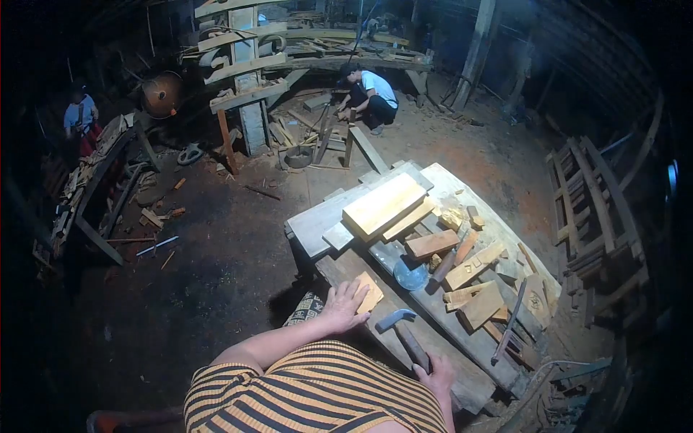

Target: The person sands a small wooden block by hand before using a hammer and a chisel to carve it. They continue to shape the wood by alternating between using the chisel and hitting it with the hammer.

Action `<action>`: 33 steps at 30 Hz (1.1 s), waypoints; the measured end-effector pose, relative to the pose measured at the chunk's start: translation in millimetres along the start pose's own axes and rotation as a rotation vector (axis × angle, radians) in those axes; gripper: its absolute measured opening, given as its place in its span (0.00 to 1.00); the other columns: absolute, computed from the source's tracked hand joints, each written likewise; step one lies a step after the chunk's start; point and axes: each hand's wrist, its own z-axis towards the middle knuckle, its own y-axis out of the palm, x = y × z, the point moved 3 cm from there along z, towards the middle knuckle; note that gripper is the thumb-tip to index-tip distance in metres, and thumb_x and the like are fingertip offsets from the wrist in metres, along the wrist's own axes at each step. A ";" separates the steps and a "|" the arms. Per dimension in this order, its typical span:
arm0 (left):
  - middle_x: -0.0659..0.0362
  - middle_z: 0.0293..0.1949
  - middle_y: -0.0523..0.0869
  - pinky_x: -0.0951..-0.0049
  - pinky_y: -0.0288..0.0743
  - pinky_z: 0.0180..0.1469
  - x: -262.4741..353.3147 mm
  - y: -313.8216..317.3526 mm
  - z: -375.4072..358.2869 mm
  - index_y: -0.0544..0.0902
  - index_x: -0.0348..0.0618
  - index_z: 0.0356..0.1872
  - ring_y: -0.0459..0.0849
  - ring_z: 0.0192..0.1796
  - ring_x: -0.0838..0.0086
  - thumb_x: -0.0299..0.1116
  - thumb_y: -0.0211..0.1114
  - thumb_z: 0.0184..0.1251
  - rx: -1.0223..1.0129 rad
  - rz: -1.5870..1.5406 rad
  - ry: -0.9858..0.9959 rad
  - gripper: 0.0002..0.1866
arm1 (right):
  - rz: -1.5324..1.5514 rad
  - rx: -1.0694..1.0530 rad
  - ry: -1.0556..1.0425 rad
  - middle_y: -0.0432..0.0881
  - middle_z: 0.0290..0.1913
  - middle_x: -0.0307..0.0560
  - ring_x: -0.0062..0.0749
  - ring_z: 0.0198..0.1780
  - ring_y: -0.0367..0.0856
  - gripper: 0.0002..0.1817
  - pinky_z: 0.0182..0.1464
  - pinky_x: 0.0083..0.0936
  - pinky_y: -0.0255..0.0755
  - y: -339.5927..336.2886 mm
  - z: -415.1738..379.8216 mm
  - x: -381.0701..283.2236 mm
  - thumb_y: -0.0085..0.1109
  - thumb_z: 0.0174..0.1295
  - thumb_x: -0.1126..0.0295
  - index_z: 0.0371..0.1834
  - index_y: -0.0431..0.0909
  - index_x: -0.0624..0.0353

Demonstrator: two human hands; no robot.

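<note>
My left hand (344, 307) rests on the near edge of the wooden bench (440, 359), its fingers over a small light wooden block (370, 294) that they hold down. My right hand (438, 375) is wrapped around the handle of a hammer (413, 345). The hammer's metal head lies low over the bench, just right of the block. Beyond it are a round clear dish (411, 275), a reddish wooden block (432, 245) and several pale wood pieces (481, 307). A thick squared timber (384, 206) lies at the bench's far end.
A curved saw-like tool (510, 323) lies on the bench's right side. One person (372, 95) crouches on the floor ahead; another (81, 119) is at the far left. Wooden racks (603, 195) stand at right, and scrap-laden trestles (101, 159) at left.
</note>
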 end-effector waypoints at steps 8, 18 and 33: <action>0.43 0.60 0.66 0.52 0.62 0.55 3.2 -6.3 11.2 0.68 0.50 0.65 0.65 0.59 0.51 0.50 0.63 0.55 -0.060 -0.004 -0.002 0.35 | -0.016 -0.003 0.001 0.76 0.37 0.53 0.51 0.40 0.77 0.28 0.41 0.43 0.71 -1.7 1.4 -3.0 0.69 0.44 0.51 0.50 0.80 0.49; 0.45 0.56 0.70 0.56 0.65 0.53 -0.1 -17.2 12.1 0.72 0.50 0.61 0.69 0.56 0.54 0.51 0.67 0.50 -0.008 -0.059 0.044 0.35 | 0.005 0.009 0.007 0.77 0.38 0.53 0.51 0.42 0.77 0.28 0.43 0.44 0.71 1.9 1.4 1.9 0.70 0.43 0.51 0.49 0.80 0.48; 0.48 0.51 0.68 0.53 0.67 0.53 2.4 -29.7 38.3 0.72 0.50 0.56 0.68 0.55 0.52 0.44 0.74 0.39 -0.272 -0.114 -0.071 0.37 | 0.045 -0.030 0.053 0.76 0.37 0.52 0.50 0.41 0.77 0.28 0.42 0.42 0.71 -4.4 4.8 -6.3 0.71 0.42 0.54 0.48 0.79 0.48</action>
